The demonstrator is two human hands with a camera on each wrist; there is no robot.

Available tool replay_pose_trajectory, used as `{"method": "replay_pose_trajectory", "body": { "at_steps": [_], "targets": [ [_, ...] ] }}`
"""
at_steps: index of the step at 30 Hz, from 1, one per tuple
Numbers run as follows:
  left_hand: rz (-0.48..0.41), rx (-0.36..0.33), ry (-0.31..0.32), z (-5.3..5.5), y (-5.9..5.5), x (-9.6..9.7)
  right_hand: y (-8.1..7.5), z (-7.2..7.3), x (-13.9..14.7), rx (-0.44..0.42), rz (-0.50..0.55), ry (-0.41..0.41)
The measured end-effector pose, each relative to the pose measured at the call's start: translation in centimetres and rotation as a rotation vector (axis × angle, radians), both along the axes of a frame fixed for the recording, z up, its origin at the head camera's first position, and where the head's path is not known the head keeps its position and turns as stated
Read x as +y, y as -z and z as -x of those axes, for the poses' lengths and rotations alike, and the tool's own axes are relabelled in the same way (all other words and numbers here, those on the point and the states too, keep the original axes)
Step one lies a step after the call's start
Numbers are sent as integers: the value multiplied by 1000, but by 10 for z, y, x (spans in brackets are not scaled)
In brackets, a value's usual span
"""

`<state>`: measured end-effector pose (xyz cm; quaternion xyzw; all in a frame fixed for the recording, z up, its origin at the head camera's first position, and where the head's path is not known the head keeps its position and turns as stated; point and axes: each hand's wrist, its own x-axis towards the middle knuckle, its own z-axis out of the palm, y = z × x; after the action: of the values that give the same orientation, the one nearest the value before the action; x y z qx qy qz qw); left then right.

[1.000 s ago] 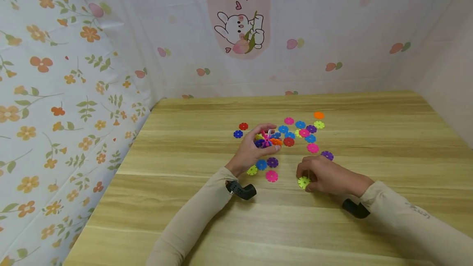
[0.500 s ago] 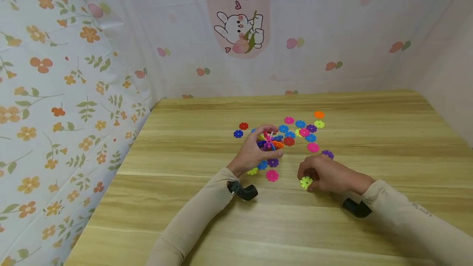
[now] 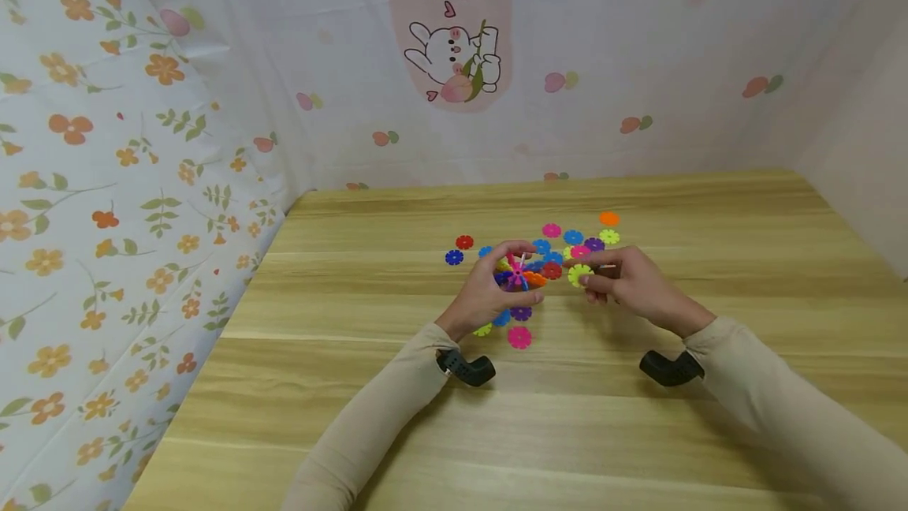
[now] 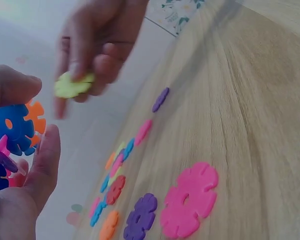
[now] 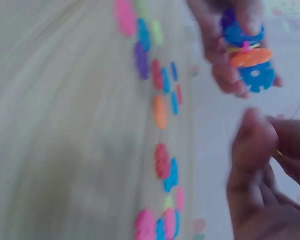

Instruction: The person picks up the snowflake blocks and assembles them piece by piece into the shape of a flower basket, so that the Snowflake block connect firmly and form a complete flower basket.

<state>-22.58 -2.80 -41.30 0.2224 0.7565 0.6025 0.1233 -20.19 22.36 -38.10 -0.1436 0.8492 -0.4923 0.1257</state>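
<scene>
My left hand (image 3: 474, 295) grips a cluster of interlocked notched plastic discs (image 3: 519, 273) in blue, orange, pink and purple, with a pale piece poking up from it. Thumb and fingertips curve round its sides, so part of the cluster is hidden. Facing it from the right, my right hand (image 3: 651, 292) pinches one yellow-green notched disc (image 3: 579, 275) between thumb and fingers. In the left wrist view that yellow-green disc (image 4: 73, 86) is apart from the cluster (image 4: 12, 129), both above the table. The right wrist view is blurred; there the cluster (image 5: 254, 62) shows beyond the right fingertips.
Several loose discs lie flat on the wooden table (image 3: 340, 385), among them an orange disc (image 3: 609, 218) at the back, a red disc (image 3: 464, 242) at the left and a pink disc (image 3: 520, 337) nearer the front. A patterned cloth (image 3: 326, 132) hangs behind the table.
My right hand has lifted the yellow-green disc from low near the table, moving up and away from me toward the cluster. The left hand has turned the cluster slightly, keeping its grip.
</scene>
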Motion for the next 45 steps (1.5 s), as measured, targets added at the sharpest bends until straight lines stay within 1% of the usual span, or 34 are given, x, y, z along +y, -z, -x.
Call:
{"method": "replay_pose_trajectory", "body": {
  "at_steps": [4, 6, 9, 11, 14, 17, 21, 26, 28, 33, 36, 41, 45],
  "targets": [
    [-3, -18, -8, -1, 0, 1, -7, 3, -9, 43, 111, 124],
    [-5, -25, -10, -1, 0, 1, -7, 5, -14, 68, 179, 167],
    [-8, -33, -13, -1, 0, 2, -6, 6, -20, 125, 259, 205],
    [-8, -36, -15, -1, -1, 3, -4, 7, -24, 172, 284, 212],
    [-18, -32, -12, -1, -1, 4, -3, 6, -30, 235, 290, 211],
    [-20, -27, -9, -1, -1, 4, -3, 5, -35, 257, 308, 212],
    [-17, -51, -9, -2, 0, 4, -3, 4, -38, 264, 328, 217],
    [-15, -56, -2, -2, 0, 4, -4, 2, -39, 296, 312, 203],
    [-14, -44, -5, -2, 1, 4, -5, 2, -39, 320, 298, 202],
    [-14, -14, -6, -2, 1, 4, -5, 0, -40, 421, 211, 234],
    [-21, -4, 1, -2, 1, 4, -5, 0, -42, 467, 171, 261],
    [-46, -11, 13, -2, 1, 5, -4, -1, -46, 496, 157, 292],
    [-35, -8, 13, -3, 1, 6, -3, -2, -48, 499, 159, 272]
  ]
}}
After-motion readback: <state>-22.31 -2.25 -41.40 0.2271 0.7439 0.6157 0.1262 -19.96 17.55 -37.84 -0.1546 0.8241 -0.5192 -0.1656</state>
